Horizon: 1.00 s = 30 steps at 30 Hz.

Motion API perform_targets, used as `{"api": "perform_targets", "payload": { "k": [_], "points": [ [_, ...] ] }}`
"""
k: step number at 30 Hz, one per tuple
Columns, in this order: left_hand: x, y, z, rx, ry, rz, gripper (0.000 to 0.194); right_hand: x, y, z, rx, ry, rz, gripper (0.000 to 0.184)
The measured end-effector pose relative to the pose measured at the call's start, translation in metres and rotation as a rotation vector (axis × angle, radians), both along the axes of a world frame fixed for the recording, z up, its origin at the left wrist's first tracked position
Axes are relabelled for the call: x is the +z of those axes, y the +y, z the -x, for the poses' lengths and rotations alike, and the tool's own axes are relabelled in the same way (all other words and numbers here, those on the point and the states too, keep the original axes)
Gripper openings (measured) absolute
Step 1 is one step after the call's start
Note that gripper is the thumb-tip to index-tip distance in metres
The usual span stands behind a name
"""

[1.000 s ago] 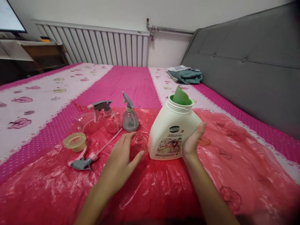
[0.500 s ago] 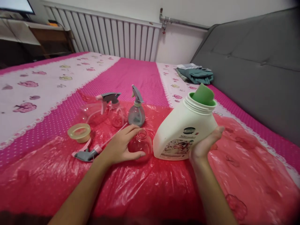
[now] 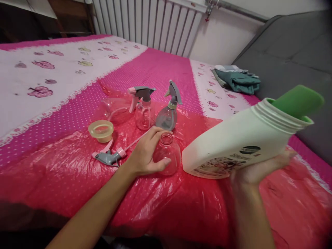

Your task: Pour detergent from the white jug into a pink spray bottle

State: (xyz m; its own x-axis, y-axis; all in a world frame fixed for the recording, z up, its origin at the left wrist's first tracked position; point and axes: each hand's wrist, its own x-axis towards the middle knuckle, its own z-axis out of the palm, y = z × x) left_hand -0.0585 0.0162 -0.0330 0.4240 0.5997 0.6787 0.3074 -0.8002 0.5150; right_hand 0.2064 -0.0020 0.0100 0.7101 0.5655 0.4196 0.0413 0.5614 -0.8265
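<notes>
My left hand (image 3: 149, 152) curls around the left side of a small clear bottle (image 3: 171, 155) with an uncapped neck, upright on red plastic film. Tilted strongly to the right, a large white detergent jug (image 3: 233, 138) with a green spout (image 3: 298, 100) in its mouth rests in my right hand (image 3: 259, 167), which supports it from below. Left of my left hand lies a grey and pink spray head (image 3: 107, 157) with a pink tube. Behind stand a pink-and-grey spray bottle (image 3: 144, 112) and a grey spray bottle (image 3: 167, 116).
A yellowish lidded tub (image 3: 101, 130) sits at the left on the red plastic film (image 3: 64, 180). Another clear bottle shape (image 3: 106, 109) lies behind it. Folded clothes (image 3: 238, 79) are by the grey headboard (image 3: 301, 48). A radiator (image 3: 153, 24) stands against the wall.
The white jug has tipped further right, my right hand lowering and moving right with it. My left hand stays on the clear bottle. The camera view has shifted and tilted.
</notes>
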Motion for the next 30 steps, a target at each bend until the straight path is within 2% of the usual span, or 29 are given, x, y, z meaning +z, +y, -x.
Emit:
{"api": "perform_targets", "payload": {
  "k": [5,11,17,24,30],
  "points": [
    [-0.002,-0.0028,0.0003,0.049,-0.035,-0.054,0.053,0.0005,-0.0013,0.0004,0.002,0.031,0.024,0.072],
    [-0.0035,-0.0038,0.0015,0.261,-0.094,-0.066,0.055,0.0003,-0.0004,0.0012,0.012,0.046,0.027,0.074],
    [-0.0039,-0.0018,-0.0006,0.118,0.024,0.008,0.052,0.0009,-0.0007,0.0026,0.004,-0.007,0.013,0.07],
    [-0.0055,0.0001,-0.0013,0.095,0.025,0.058,0.05,-0.0068,0.0016,-0.0045,0.017,0.024,0.016,0.072],
    [-0.0003,-0.0018,-0.0012,0.089,0.027,0.053,0.049,-0.0082,0.004,-0.0047,-0.002,0.048,0.005,0.075]
  ]
}}
